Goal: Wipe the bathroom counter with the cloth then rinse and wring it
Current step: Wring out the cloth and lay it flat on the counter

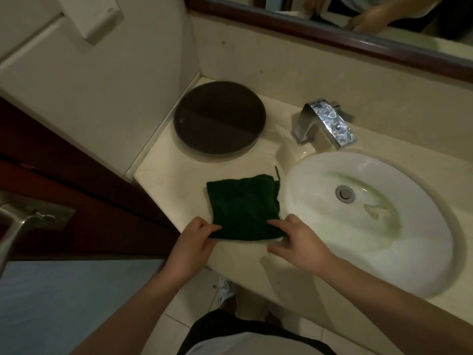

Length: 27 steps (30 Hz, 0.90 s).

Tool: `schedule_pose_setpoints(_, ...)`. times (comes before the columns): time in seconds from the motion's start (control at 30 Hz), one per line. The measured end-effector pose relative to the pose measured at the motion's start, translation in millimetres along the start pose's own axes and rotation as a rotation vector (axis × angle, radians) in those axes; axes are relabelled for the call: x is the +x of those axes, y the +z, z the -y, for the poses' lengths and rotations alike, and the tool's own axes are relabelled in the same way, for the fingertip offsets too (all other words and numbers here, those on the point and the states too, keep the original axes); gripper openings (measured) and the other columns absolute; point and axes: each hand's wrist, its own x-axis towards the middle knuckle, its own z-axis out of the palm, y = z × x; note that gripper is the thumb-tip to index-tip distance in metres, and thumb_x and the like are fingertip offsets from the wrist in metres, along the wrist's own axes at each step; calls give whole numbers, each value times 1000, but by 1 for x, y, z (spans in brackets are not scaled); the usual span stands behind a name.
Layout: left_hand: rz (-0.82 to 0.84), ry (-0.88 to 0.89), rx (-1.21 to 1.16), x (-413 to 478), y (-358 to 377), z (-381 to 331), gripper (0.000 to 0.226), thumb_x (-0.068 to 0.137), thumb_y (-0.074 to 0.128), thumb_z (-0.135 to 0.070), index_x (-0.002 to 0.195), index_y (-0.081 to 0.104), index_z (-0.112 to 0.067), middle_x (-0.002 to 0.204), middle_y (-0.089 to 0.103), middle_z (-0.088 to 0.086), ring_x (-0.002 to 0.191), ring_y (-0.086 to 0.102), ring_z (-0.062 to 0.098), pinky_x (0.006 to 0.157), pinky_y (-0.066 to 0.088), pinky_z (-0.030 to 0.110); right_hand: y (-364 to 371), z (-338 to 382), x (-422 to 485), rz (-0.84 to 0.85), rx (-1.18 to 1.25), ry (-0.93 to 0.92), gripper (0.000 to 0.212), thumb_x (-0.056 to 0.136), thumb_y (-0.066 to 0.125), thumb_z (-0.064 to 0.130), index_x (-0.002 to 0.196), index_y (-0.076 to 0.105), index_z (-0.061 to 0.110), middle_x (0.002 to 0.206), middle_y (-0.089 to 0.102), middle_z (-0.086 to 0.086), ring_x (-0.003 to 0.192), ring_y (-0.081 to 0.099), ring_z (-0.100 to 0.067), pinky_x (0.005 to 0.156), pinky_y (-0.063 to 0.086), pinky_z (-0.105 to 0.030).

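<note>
A dark green cloth (243,206), folded into a rough square, lies flat on the cream counter (169,180) just left of the white oval sink (371,213). My left hand (197,242) pinches the cloth's near left corner. At the near right corner my right hand (297,239) grips the cloth between thumb and fingers. A chrome faucet (325,124) stands behind the sink, and no water runs from it.
A round dark tray (220,119) sits in the counter's back left corner. A wood-framed mirror (332,34) hangs above the backsplash. At the left are a dark wooden door (76,188) with a metal handle (15,221) and a white wall dispenser (94,19).
</note>
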Motion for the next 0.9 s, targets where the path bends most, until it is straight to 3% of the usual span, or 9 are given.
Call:
schedule_pose_setpoints(0.07, 40, 45, 132, 1, 5, 5, 43, 83, 72, -13, 125, 64, -12, 99, 51, 1, 89, 53, 13, 75, 45, 24, 5, -4, 2, -16, -213, -42, 59, 79, 75, 36, 134, 56, 26, 97, 50, 1, 81, 55, -12, 67, 43, -19)
schedule_pose_setpoints(0.13, -5, 81, 225, 5, 5, 9, 36, 77, 79, -14, 112, 70, -11, 95, 55, 7, 85, 57, 21, 67, 46, 27, 6, -7, 6, -150, -310, -124, 41, 79, 75, 27, 119, 67, 21, 95, 54, -3, 82, 58, -22, 62, 45, -26)
schedule_pose_setpoints(0.2, -104, 124, 253, 12, 2, 12, 20, 77, 78, -11, 96, 72, -9, 93, 56, 8, 86, 56, 22, 67, 47, 28, 2, -7, 12, -257, -357, -210, 22, 81, 72, 20, 103, 73, 17, 99, 59, -7, 87, 57, -26, 67, 44, -28)
schedule_pose_setpoints(0.3, -160, 118, 23, 26, -9, 5, 10, 88, 60, -16, 88, 67, -9, 101, 59, 5, 97, 51, 11, 85, 38, 14, -12, 2, 24, -256, -222, -196, 11, 85, 64, 15, 92, 71, 12, 104, 64, -7, 97, 54, -22, 80, 45, -29)
schedule_pose_setpoints(0.37, -133, -73, -251, 40, -21, -9, 14, 95, 51, -14, 88, 63, -13, 91, 61, -2, 83, 51, -3, 74, 37, 5, -24, 10, 37, -217, -48, -97, 10, 89, 58, 13, 90, 67, 11, 89, 65, -5, 85, 56, -17, 74, 45, -31)
schedule_pose_setpoints(0.47, -195, -248, -421, 66, -29, -24, 24, 101, 45, -16, 79, 55, -14, 71, 52, -1, 60, 46, 0, 55, 36, 12, -38, 19, 68, -212, 123, 78, 11, 95, 52, 20, 91, 62, 17, 76, 61, 3, 70, 57, -8, 61, 43, -20)
schedule_pose_setpoints(0.57, -256, -339, -369, 91, -30, -28, 24, 102, 42, -22, 83, 54, -13, 72, 52, -3, 64, 48, 0, 53, 38, 12, -43, 19, 98, -218, 107, 168, 12, 97, 49, 27, 93, 60, 21, 76, 57, 9, 70, 54, -5, 59, 37, -16)
schedule_pose_setpoints(0.77, -241, -449, -153, 113, -23, -20, 21, 100, 46, -33, 92, 55, -16, 83, 58, -2, 78, 59, 17, 60, 41, 25, -34, 13, 122, -233, 5, 325, 22, 95, 52, 38, 101, 61, 18, 84, 63, 0, 81, 62, -22, 71, 52, -36)
schedule_pose_setpoints(0.9, -185, -489, -39, 104, -21, -17, 45, 84, 67, -49, 110, 54, -14, 103, 48, 1, 87, 56, 18, 74, 54, 34, -33, 18, 116, -279, -116, 326, 33, 88, 58, 49, 107, 56, 22, 103, 57, 4, 82, 61, -20, 68, 55, -40)
